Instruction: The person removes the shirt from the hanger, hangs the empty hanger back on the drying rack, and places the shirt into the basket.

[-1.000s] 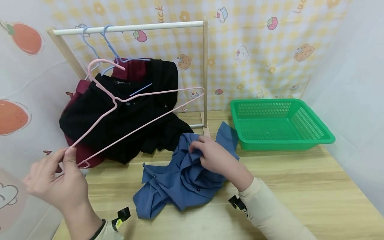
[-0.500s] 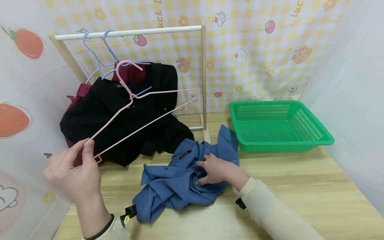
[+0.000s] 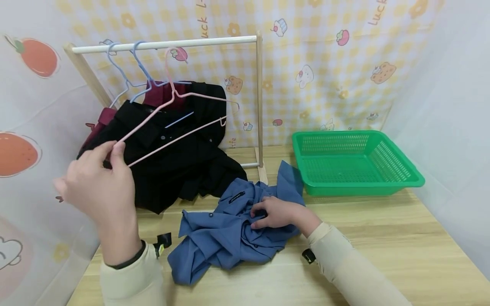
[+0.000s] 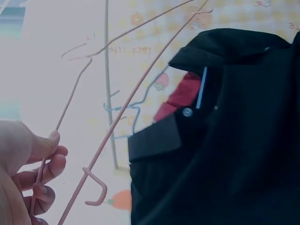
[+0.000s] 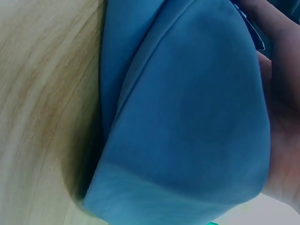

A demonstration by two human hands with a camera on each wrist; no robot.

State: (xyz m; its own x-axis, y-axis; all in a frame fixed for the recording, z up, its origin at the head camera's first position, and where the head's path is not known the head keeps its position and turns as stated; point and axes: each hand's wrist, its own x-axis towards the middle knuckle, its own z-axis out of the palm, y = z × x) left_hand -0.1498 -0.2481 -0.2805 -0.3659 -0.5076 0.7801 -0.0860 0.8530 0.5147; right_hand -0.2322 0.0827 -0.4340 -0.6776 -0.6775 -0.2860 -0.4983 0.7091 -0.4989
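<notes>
My left hand (image 3: 105, 182) pinches one sloping arm of a pink clothes hanger (image 3: 173, 92) between thumb and fingers. Its hook points up, just below the rack's rail, and nothing hangs on it. In the left wrist view, my fingers curl round the thin hanger (image 4: 139, 93) beside a black garment. A crumpled blue shirt (image 3: 220, 244) with dark buttons and a black neck label lies on the table. My right hand (image 3: 281, 212) grips a fold of it, fingers and thumb curled into the cloth. In the right wrist view, blue cloth (image 5: 187, 117) covers most of that hand's fingers.
A small rack with a white rail (image 3: 199, 43) stands behind my left hand. Blue hangers (image 3: 142, 63) on it carry a black shirt (image 3: 183, 161) and a dark red garment (image 3: 157, 93). A green basket (image 3: 356, 185) sits at the right back of the table (image 3: 383, 238).
My left hand has moved up and right with the pink hanger, whose hook now reaches near the rail. My right hand has lowered into the blue shirt, and its neck label has come into view.
</notes>
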